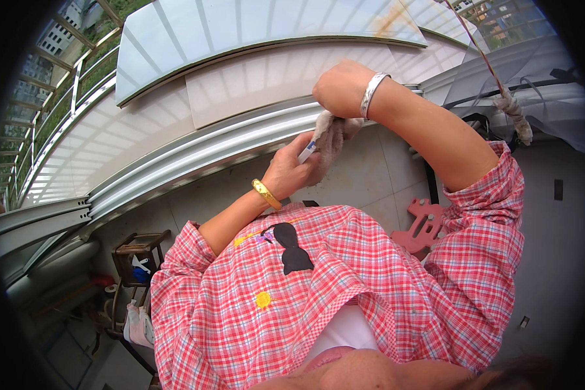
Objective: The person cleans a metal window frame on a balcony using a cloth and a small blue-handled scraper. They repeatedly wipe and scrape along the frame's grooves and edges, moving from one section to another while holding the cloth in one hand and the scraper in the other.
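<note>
My left hand [295, 165], with a gold bangle at its wrist, grips a small white-and-blue tool handle [307, 152]; the tool's kind cannot be told. A dirty grey-brown cloth [336, 139] hangs around the tool's far end and beside my fingers. Above it my right hand [343, 88], wearing a silver bangle, is bent over with curled fingers at the cloth's upper end. Its fingertips are hidden, so its hold on the cloth cannot be told. Both hands are at the metal window track [214, 139], whose rails run along the sill.
Beyond the track lie a tiled ledge [141, 117] and a large pale panel [253, 22], with metal bars at left. A wire with a wrapped end [514, 117] hangs at right near sheer netting. Below are a wooden chair [141, 243] and a pink plastic piece [421, 226].
</note>
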Motion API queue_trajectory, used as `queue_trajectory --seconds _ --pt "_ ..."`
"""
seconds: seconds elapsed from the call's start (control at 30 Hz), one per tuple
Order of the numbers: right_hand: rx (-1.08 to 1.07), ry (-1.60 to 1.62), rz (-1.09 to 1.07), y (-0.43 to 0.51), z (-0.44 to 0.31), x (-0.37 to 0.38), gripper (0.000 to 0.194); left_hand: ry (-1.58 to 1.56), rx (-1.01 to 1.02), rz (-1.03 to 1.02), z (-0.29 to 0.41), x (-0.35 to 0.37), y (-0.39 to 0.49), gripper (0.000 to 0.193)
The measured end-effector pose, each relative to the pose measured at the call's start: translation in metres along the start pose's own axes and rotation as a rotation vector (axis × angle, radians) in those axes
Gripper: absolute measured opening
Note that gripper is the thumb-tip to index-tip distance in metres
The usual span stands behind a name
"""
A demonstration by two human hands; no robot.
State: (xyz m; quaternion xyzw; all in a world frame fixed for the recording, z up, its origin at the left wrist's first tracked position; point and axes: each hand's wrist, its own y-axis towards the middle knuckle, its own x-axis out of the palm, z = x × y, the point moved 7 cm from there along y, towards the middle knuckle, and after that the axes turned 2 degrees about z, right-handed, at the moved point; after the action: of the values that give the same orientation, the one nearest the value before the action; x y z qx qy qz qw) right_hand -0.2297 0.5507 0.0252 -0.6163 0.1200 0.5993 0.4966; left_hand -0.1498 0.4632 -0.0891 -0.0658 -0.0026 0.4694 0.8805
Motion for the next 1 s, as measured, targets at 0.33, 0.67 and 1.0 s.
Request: queue_trajectory --seconds 0.33,0.67,1.0 --pt "0.346 -0.264 -0.262 -0.051 0.090 0.078 0.017 0.212 0.312 -0.189 0.025 0.098 0.064 0.047" --pt "0.348 0.001 0.327 -0.137 0.046 0.056 0.008 -0.245 -0.141 -0.440 0.001 0.106 0.049 0.036" --pt "0.285 0.064 0.384 -0.104 -0.001 0.066 0.022 -0.309 -0.200 -0.225 -0.016 0.053 0.022 0.035"
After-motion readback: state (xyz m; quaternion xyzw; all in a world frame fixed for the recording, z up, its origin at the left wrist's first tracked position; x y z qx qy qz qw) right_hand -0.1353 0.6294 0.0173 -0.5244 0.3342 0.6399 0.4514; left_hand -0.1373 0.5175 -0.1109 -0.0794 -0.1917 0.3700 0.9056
